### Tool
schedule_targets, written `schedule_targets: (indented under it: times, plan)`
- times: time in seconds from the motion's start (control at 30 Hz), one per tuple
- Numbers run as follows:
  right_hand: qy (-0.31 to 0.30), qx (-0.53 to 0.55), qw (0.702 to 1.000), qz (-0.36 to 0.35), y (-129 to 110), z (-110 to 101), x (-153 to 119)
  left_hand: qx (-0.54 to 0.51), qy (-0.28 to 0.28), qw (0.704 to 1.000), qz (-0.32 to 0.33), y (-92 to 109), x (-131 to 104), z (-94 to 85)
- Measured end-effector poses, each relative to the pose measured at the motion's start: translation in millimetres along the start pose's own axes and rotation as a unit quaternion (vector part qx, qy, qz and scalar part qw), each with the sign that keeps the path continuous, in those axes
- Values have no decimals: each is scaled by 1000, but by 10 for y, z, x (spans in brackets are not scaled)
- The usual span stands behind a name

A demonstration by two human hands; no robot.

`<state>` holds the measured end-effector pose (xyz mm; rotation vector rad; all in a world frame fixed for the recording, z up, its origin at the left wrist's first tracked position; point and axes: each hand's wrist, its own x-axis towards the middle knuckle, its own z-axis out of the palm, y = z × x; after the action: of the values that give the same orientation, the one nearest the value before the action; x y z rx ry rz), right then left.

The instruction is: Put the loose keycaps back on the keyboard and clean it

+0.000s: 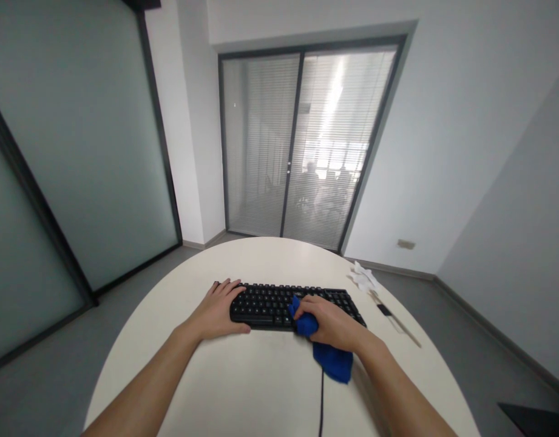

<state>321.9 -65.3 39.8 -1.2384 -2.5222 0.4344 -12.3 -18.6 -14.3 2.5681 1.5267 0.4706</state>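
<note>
A black keyboard [265,306] lies flat on the round pale table [233,388]. My left hand [220,312] rests over its left end, fingers spread across the far corner and thumb along the near edge. In my right hand [327,318] a blue cloth [336,364] is bunched, pressed on the keys right of the middle. The loose part of the cloth hangs down past the near edge onto the table. Keys under the cloth and the right hand are hidden.
A black cable [321,403] runs from beneath the cloth towards me. On the table's right side lie a crumpled white tissue or cloth [363,277] and a thin brush-like stick [404,328]. Beyond the table are a glass door with blinds [261,145] and a frosted panel [74,133].
</note>
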Motion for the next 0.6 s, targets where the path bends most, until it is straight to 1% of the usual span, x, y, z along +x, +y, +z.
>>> schedule_targets:
  times: [0.1, 0.2, 0.27, 0.37, 0.47, 0.6]
  plan:
    - [13, -7, 1000, -9, -63, 5, 18, -2, 6, 1000, 3, 16, -8, -12]
    - [43, -23, 996, -69, -217, 131, 85, 2, 8, 1000, 0, 33, -13, -17]
    - [37, -39, 992, -110, -327, 252, 134, 8, 7, 1000, -4, 36, -15, -13]
    - [18, -63, 990, -123, -420, 376, 171, 13, 3, 1000, -4, 32, -16, -5]
    - [7, -60, 992, -113, -407, 354, 160, 12, 2, 1000, 3, 18, -14, 1]
    - [-4, -39, 995, -89, -295, 208, 122, 10, 5, 1000, 5, 2, -11, 2]
